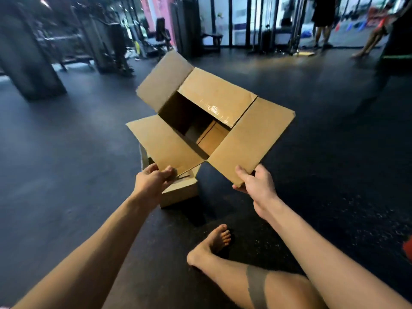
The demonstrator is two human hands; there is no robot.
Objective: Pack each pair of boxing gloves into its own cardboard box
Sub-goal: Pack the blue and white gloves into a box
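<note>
While I am sitting on the floor, I am holding an open cardboard box up in the air before me, tilted toward me. All four flaps are standing outward, and inside I am seeing only its own brown bottom flaps, partly in shadow. A strip of shiny clear tape is lying on the far flap.

My left hand is pinching the edge of the near left flap. My right hand is gripping the corner of the right flap, thumb on top. So the hands are apart, each one clamped on the box.

Just under it a second cardboard box is resting on the floor, mostly hidden by the flap and my left hand; what is in it I cannot tell.

The floor is dark speckled rubber. My bare foot is lying near the second box. Far behind, blurred, a dark punching bag is showing at the left and people are standing by the windows.
</note>
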